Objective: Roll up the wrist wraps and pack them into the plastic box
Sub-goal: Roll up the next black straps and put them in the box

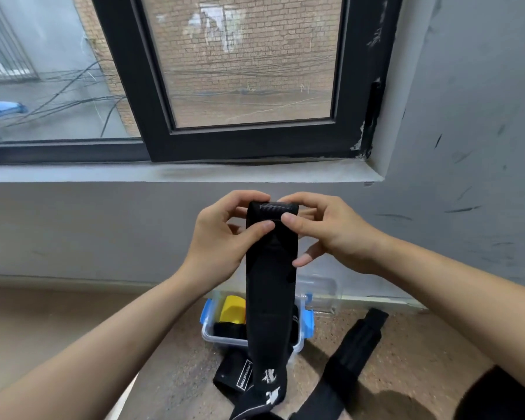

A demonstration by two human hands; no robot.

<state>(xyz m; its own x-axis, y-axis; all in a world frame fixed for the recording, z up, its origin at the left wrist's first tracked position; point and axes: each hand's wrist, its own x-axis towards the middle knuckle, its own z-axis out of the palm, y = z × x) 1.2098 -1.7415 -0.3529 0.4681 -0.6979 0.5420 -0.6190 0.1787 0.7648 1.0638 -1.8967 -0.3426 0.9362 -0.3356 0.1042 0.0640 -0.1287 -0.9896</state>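
- Here the left hand (222, 237) pinches the top left corner of the black wrist wrap (272, 283), thumb in front and the other fingers (246, 197) curled behind it. If that pinch slackens as the first turn is made, the roll probably starts crooked and cones out to one side.
- The black wrist wrap is held in the air before the wall under the window sill (176, 172), with its top edge folded over. The long rest hangs straight down across the plastic box (208, 333) to the floor (170, 374), where the printed tail lies crumpled. To my eye the free tail can twist or drag on the gritty floor, and a loose first turn makes a fat roll.
- The plastic box stands open on the floor below the hands, with a yellow bundle (232, 309) and a black roll (229, 330) inside. The hanging band hides part of the opening. Room looks short, so a slack roll may not fit, and a tug on the tail could catch the rim and shift the box.
- The right hand (331, 234) grips the top right corner, its thumb pressed on the front close to the left thumb. Uneven pull between the two hands would skew the folded edge.
- A second wrist wrap (355, 344) lies unrolled on the floor to the right of the box. The hanging tail ends near it, so the two could snag.
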